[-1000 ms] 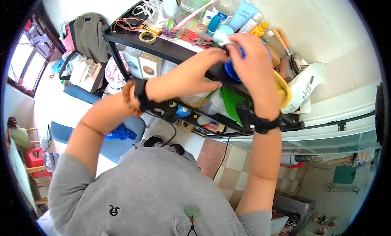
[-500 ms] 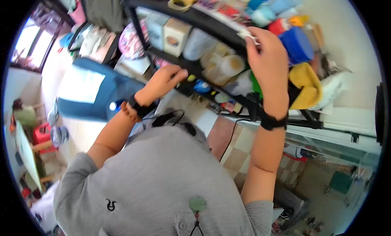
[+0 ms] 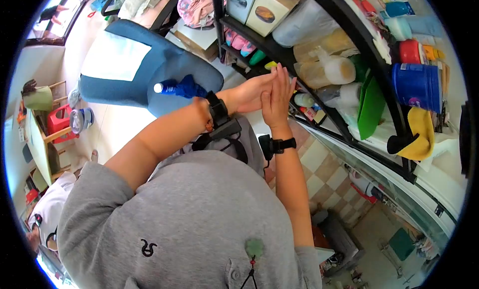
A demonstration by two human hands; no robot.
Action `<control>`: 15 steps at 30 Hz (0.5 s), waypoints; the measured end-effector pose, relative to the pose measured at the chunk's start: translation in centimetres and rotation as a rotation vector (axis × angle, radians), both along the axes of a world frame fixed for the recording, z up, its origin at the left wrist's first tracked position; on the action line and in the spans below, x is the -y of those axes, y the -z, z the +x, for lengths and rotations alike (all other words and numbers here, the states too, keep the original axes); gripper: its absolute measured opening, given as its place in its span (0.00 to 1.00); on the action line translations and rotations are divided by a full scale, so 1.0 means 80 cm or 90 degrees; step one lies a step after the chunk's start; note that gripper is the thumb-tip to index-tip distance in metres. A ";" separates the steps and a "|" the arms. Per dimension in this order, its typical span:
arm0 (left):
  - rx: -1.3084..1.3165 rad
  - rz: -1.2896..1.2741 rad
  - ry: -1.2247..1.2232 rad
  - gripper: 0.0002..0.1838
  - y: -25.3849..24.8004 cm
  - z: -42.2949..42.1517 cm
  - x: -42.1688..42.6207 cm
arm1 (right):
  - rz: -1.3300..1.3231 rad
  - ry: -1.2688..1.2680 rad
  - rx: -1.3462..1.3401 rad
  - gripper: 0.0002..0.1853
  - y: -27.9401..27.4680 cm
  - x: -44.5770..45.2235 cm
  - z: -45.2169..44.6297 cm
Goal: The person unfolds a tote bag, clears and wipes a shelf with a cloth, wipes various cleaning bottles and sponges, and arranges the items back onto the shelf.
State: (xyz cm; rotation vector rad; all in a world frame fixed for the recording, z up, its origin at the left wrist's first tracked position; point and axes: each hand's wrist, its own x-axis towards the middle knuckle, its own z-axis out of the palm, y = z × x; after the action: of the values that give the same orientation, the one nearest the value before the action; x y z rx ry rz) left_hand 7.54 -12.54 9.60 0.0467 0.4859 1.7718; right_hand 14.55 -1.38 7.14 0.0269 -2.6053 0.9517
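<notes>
My left hand (image 3: 248, 93) and my right hand (image 3: 277, 100) meet in front of my body, palm against palm, with the fingers stretched out. Nothing shows between them, though the touching palms are hidden. Black bands circle both wrists. Beyond the fingertips stands a black shelf rack (image 3: 349, 24) holding boxes, bags and a green item (image 3: 371, 107). A small white crumpled thing (image 3: 383, 48) lies on the top shelf's edge, near a blue tub (image 3: 416, 87) and a yellow-and-black cloth (image 3: 420, 134).
A blue chair (image 3: 187, 64) with a white sheet (image 3: 115, 57) and a blue-capped bottle (image 3: 164, 88) stands left of the rack. Further left are a red stool (image 3: 61, 123) and a table (image 3: 37, 134). Another person's white sleeve (image 3: 52, 201) shows at lower left.
My right hand has let go of the white thing and come down from the top shelf to meet my left hand. The view has turned towards the chair.
</notes>
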 end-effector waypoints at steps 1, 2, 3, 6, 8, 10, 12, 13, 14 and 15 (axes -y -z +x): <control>-0.043 -0.011 0.010 0.34 -0.003 0.002 0.011 | 0.007 -0.004 0.027 0.30 0.002 0.006 0.005; -0.088 -0.022 0.018 0.35 -0.003 0.003 0.024 | 0.014 -0.009 0.051 0.30 0.003 0.012 0.009; -0.092 -0.012 0.023 0.33 0.024 0.006 0.036 | -0.022 0.008 0.100 0.30 0.014 0.014 0.014; -0.444 -0.326 -0.046 0.34 0.058 0.007 0.121 | -0.118 0.086 0.213 0.29 0.088 -0.003 0.042; -0.578 -0.667 -0.135 0.37 0.110 0.008 0.188 | -0.199 0.115 0.267 0.29 0.111 -0.012 0.067; -0.767 -0.845 -0.316 0.43 0.222 0.011 0.289 | -0.234 0.135 0.318 0.28 0.126 -0.015 0.095; -0.854 -1.063 -0.271 0.45 0.244 0.017 0.359 | -0.222 0.143 0.371 0.27 0.135 -0.011 0.130; -0.867 -1.104 -0.250 0.45 0.260 0.018 0.389 | -0.254 0.149 0.400 0.26 0.143 -0.008 0.148; -0.879 -1.144 -0.232 0.45 0.278 0.016 0.416 | -0.283 0.153 0.426 0.26 0.155 -0.006 0.166; -0.892 -1.185 -0.216 0.45 0.289 0.009 0.433 | -0.314 0.157 0.449 0.25 0.164 -0.002 0.178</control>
State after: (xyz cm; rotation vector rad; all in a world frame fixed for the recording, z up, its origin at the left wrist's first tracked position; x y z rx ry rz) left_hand 8.30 -47.15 -13.54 -0.1296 3.0104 0.6474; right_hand 28.79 -1.20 -6.02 -0.8780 -2.7544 1.7067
